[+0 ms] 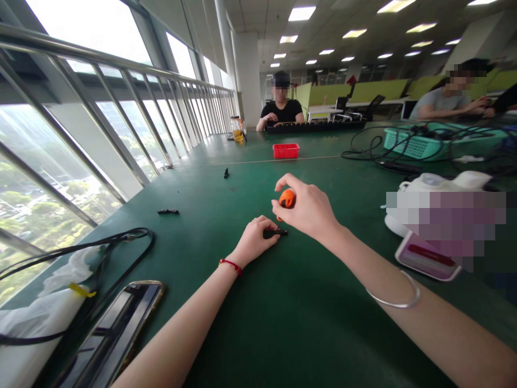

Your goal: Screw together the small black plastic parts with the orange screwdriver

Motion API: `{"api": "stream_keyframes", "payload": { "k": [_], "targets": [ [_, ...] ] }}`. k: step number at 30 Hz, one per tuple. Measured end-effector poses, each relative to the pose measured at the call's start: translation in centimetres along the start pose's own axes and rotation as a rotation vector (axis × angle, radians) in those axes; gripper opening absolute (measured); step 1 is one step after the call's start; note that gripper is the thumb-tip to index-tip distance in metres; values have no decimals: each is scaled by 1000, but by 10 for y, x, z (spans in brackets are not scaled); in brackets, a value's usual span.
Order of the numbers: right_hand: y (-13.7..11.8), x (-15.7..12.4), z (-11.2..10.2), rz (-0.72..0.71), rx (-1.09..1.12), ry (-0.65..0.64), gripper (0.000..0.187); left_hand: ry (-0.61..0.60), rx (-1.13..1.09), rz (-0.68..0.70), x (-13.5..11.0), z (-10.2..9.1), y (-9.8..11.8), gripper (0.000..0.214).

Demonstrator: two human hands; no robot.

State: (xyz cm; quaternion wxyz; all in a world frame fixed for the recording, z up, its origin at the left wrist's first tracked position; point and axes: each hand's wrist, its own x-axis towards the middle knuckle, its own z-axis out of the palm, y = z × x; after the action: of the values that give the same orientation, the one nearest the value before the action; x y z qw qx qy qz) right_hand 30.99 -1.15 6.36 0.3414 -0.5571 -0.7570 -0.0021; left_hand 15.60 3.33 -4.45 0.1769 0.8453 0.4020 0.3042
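Note:
My left hand (257,237), with a red cord on its wrist, pinches a small black plastic piece (283,233) against the green table. Above it, my right hand (309,207) has its fingers around the orange and black handle of a screwdriver (287,199). The screwdriver stands nearly upright, its thin shaft pointing down at the black piece; whether the tip sits in it is too small to tell. To the left lie two more dark pieces, a long one (168,212) and a shorter one (226,173).
A red tray (286,151) stands ahead. At right are a teal basket (428,153) with black cables, a white container (440,183) and a pink-white case (428,256). A phone (117,328) and black cable (149,253) lie at left. Co-workers sit opposite and at far right.

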Motion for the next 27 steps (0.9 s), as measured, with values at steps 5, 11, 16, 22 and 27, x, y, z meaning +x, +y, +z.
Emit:
{"api": "stream_keyframes", "payload": {
  "k": [5,11,16,22,27],
  "targets": [
    [0,0,0,26,3,-12,38,0,-3,-9,0,0,0,12],
    [0,0,3,22,-5,-27,20,5,1,-8,-1,0,1,9],
    [-1,0,1,13,3,-33,43,16,-15,-26,-1,2,-1,12],
    [0,-1,4,-30,34,-14,20,15,5,6,-1,2,-2,11],
    [-1,0,1,14,67,-101,16,11,22,-6,-1,1,-1,8]
  ]
}}
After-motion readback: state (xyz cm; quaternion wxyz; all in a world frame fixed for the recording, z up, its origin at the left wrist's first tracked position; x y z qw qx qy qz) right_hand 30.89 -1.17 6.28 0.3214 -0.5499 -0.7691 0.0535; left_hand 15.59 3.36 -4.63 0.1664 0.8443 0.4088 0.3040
